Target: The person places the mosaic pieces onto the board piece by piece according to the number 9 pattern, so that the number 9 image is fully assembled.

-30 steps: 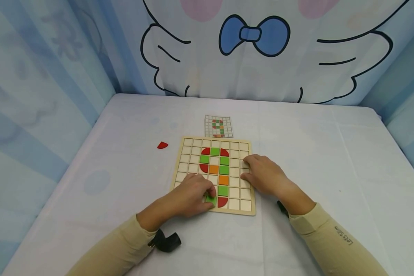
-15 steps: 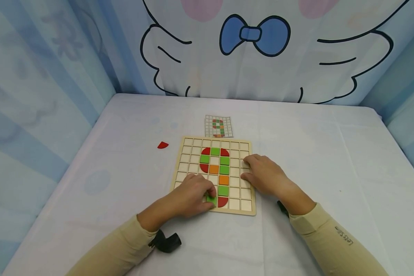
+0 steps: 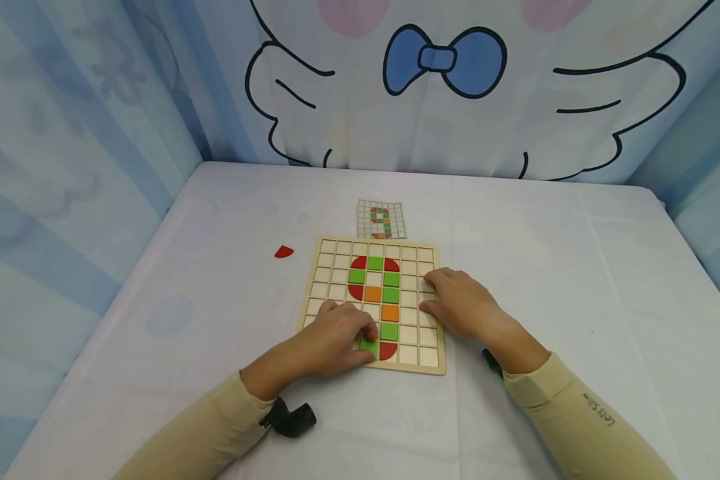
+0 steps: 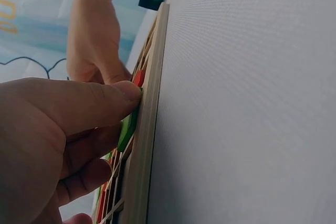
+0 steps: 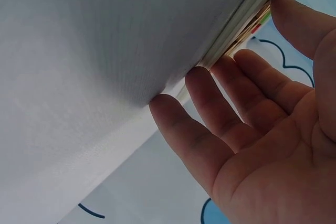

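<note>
A wooden grid board [image 3: 409, 335] lies on the table with red, green and orange tiles set in its cells. At its near edge my left hand [image 3: 335, 339] pinches a green square tile [image 3: 369, 347] between thumb and fingers. In the left wrist view that green tile [image 4: 127, 128] sits tilted at the cells, the thumb against its end. A red quarter-round tile [image 3: 388, 351] lies in the cell just right of it. My right hand [image 3: 462, 301] rests on the board's right side, fingers fairly straight and thumb on the rim, as the right wrist view shows.
A small printed pattern card [image 3: 381, 220] lies just beyond the board. One loose red quarter-round tile [image 3: 284, 251] is on the white tablecloth [image 3: 216, 280] to the left. A curtain [image 3: 444, 120] hangs behind the table. A black wrist camera [image 3: 294, 420] sits under the left wrist.
</note>
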Demonstrator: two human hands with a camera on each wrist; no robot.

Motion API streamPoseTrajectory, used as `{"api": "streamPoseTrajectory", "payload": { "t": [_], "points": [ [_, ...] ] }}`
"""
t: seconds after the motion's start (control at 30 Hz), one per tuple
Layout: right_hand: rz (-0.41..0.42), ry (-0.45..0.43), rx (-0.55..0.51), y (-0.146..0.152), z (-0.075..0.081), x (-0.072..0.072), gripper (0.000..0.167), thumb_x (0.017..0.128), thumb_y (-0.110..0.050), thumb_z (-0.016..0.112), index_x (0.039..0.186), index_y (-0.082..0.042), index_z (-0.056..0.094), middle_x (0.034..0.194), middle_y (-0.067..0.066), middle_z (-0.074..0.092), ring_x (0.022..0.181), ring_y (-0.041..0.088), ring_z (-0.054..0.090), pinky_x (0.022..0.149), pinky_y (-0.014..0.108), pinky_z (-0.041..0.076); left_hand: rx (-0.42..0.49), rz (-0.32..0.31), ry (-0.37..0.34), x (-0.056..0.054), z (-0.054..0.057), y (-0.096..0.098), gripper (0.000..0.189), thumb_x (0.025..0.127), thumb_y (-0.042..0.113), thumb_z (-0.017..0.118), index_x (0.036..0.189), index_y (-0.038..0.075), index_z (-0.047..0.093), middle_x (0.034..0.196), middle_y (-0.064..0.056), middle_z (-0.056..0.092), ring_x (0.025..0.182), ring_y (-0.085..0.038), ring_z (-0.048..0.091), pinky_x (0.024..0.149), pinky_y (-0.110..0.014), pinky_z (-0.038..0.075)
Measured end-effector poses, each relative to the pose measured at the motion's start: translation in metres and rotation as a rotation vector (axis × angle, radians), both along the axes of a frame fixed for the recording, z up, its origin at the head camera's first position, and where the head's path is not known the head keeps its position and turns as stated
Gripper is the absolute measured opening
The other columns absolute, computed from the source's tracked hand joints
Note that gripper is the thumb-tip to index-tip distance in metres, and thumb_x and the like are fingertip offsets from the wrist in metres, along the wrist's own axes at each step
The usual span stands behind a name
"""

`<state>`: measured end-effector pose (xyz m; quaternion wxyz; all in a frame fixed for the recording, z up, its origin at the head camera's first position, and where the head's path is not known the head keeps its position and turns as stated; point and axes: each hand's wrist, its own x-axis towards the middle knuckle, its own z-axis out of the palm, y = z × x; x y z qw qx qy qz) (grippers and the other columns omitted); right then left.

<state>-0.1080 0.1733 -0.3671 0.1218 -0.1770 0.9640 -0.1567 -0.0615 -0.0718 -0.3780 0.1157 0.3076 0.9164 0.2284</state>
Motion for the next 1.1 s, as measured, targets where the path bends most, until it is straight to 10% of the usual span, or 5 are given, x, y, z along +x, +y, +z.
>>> {"api": "streamPoseTrajectory", "payload": {
  "t": [1.1],
  "points": [
    [0.029,0.001,0.001,0.0022,0.0025,-0.0003,0.049,0.098,-0.025,0.065,0.134,0.006,0.052,0.136,0.024,0.054,0.125,0.041,0.050,0.105,0.052,0.039,-0.022,0.006,-0.038,-0.0017,0.0001,0.0016,0.023,0.085,0.027,0.082,0.099,0.017,0.068,0.092,0.009,0.061,0.097,-0.015,0.052,0.089,-0.041,0.031]
  ]
}}
